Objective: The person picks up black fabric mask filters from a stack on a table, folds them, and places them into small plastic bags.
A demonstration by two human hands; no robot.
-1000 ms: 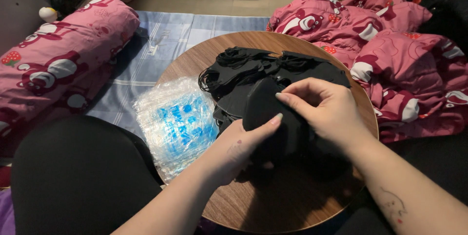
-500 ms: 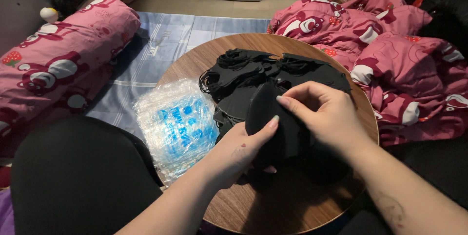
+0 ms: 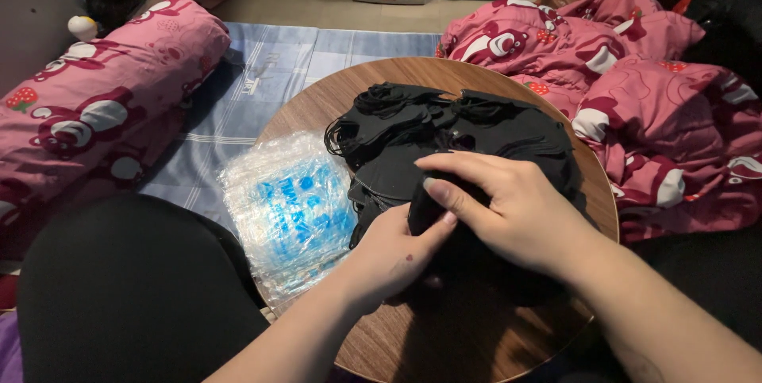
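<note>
Two hands meet over the round wooden worktop, and I see both on one black face mask. My left hand pinches its lower edge, grip clamped on the fabric. My right hand lies over the top of it, fingers curled down and closed on the same mask. It sits at the near edge of a pile of black masks on the worktop. A clear plastic bag with blue print lies just left of the pile.
</note>
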